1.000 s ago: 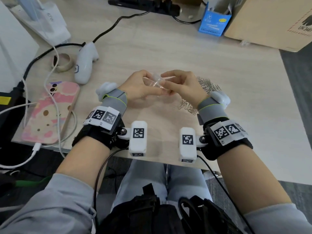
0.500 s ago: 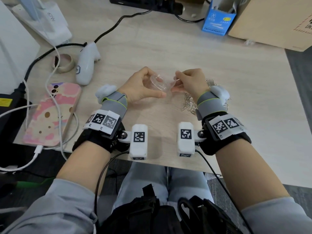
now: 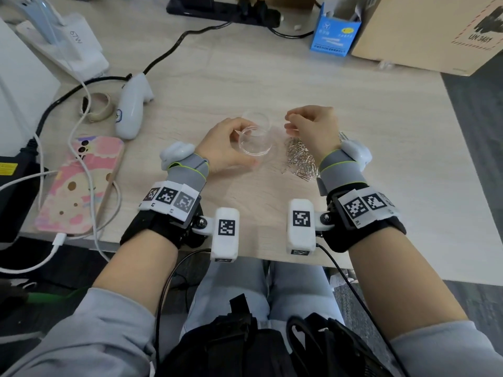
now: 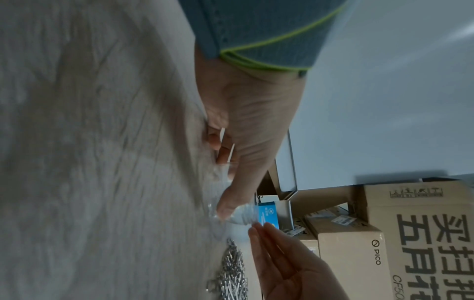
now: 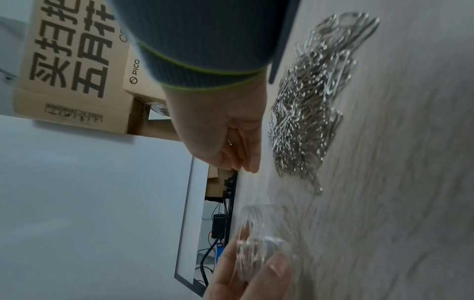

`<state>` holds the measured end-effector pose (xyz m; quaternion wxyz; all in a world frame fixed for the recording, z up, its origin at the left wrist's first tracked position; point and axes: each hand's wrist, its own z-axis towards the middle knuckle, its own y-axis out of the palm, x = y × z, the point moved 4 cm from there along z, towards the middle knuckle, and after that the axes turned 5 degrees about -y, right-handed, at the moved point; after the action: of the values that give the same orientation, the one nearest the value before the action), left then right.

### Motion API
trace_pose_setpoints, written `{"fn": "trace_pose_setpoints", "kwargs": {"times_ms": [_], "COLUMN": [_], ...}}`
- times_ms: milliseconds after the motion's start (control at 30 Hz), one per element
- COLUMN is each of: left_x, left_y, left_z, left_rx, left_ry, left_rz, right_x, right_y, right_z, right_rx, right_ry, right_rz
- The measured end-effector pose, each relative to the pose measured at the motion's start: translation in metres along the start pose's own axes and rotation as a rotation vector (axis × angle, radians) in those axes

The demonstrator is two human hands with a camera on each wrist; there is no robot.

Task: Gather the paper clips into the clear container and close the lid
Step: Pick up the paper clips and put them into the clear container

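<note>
A small round clear container [image 3: 255,144] sits low at the desk's middle, its lid [image 3: 255,118] swung open behind it. My left hand [image 3: 239,148] grips the container between thumb and fingers; the thumb [image 4: 225,209] presses its wall [image 4: 242,217]. A heap of silver paper clips [image 3: 299,159] lies just right of it on the desk. My right hand [image 3: 294,123] hovers above the heap with loosely bent fingers, holding nothing. In the right wrist view its fingertips [image 5: 251,168] point down beside the clips [image 5: 307,111], and the container [image 5: 261,239] is nearer the lens.
Left of the hands lie a pink phone [image 3: 81,183] with white cables, a white controller [image 3: 133,107] and a tape roll [image 3: 96,107]. A blue box [image 3: 333,36], a cardboard box [image 3: 424,31] and a power strip [image 3: 223,9] line the back. The desk [image 3: 381,164] edge runs near my wrists.
Both hands held the container up together before. Now my right hand has let go and moved right over the clips, and my left hand holds the container lower with its lid open.
</note>
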<state>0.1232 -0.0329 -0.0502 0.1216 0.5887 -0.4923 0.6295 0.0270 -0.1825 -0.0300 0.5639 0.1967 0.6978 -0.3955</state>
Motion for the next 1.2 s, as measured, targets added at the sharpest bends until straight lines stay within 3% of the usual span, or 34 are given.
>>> {"fn": "trace_pose_setpoints", "kwargs": {"times_ms": [200,367,467,533,600,700,867,1200], "left_x": [0.010,0.037,0.055,0.067,0.076,0.082,0.076,0.071], "left_y": [0.008,0.013,0.025,0.038,0.059,0.095,0.117,0.112], "left_z": [-0.008,-0.012,-0.008,-0.003,0.002,0.010,0.022,0.041], "left_rx": [0.095,0.209,0.206,0.159,0.023,-0.136,-0.064,0.033], "left_ry": [-0.054,0.037,0.133,0.184,0.207,0.229,0.096,0.183], "left_rz": [0.122,0.171,0.207,0.215,0.222,0.399,0.664,0.488], "right_x": [0.006,0.016,0.025,0.033,0.042,0.056,0.074,0.077], "right_y": [-0.034,-0.064,-0.083,-0.092,-0.099,-0.100,-0.103,-0.100], "right_z": [-0.011,-0.020,-0.025,-0.027,-0.029,-0.033,-0.036,-0.031], "right_rx": [0.071,0.144,0.201,0.216,0.194,0.115,0.102,0.009], "right_ry": [-0.009,-0.016,-0.033,-0.027,-0.019,0.005,0.074,0.142], "right_rz": [0.008,-0.047,-0.069,-0.077,-0.100,-0.122,0.136,0.700]}}
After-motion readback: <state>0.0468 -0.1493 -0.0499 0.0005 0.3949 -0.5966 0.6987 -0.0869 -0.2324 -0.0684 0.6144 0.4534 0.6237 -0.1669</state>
